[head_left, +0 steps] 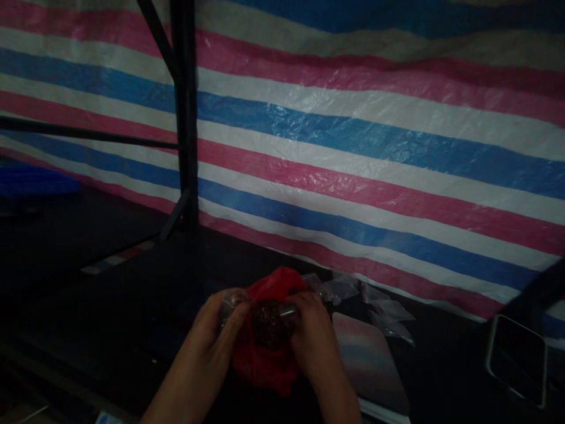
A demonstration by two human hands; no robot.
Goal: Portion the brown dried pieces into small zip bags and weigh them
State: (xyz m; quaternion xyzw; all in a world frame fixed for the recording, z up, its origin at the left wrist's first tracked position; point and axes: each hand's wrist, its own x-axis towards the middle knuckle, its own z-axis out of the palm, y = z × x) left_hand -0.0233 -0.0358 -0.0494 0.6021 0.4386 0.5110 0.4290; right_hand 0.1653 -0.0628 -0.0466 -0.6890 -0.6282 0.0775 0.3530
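Observation:
A red bag (262, 368), soft and crumpled, lies on the dark surface between my hands, with a heap of small dark brownish pieces (268, 323) in its open mouth. At the bag's left side, my left hand (216, 333) is closed on a small clear plastic bag (230, 299) with something small and brownish inside. My right hand (311, 330) reaches over the bag's right side, its fingers closed around a short, shiny, greyish tube-like thing (289, 311) that points at the heap. The dim light hides what the pieces are.
Several small clear plastic bags (388, 309) lie behind and right of my right hand. A flat rounded-corner reflective device (368, 359) lies beside my right forearm. Farther right is a phone (517, 360). A black metal post (188, 118) stands before a striped plastic sheet (353, 153).

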